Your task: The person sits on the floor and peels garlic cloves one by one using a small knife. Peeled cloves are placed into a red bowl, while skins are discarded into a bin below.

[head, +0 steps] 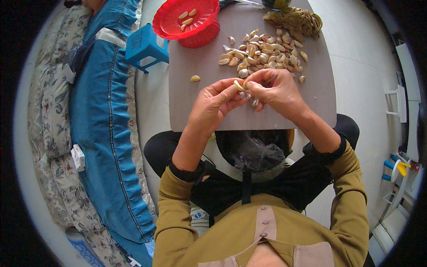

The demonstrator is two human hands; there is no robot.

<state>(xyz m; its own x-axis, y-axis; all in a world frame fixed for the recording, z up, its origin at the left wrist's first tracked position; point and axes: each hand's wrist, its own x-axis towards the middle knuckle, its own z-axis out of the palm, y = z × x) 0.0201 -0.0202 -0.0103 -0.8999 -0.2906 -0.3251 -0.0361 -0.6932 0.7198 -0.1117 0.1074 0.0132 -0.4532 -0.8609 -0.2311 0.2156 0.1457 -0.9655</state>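
Note:
Between the thumb and forefinger of my left hand [211, 100] is a peeled-looking garlic clove [238, 85]. My right hand [275, 91] meets it over the table's near half, its thumb and forefinger pinching a small pale piece, perhaps skin or another clove. Scraps of papery garlic skin [255, 102] hang below the fingers. Just beyond both hands spreads a heap of unpeeled garlic cloves [265, 55] on the grey tabletop [190, 106]. A single clove [195, 78] lies apart on the left. Several pale cloves [187, 21] rest in a red scalloped footed dish [163, 23].
A crumpled brown cloth or net [297, 21] lies behind the heap. Below the near table edge, a bin lined with a clear plastic bag [255, 153] stands between the knees. Left are a blue plastic stool [145, 45] and a blue-covered sofa [96, 116] with a tissue pack [78, 157].

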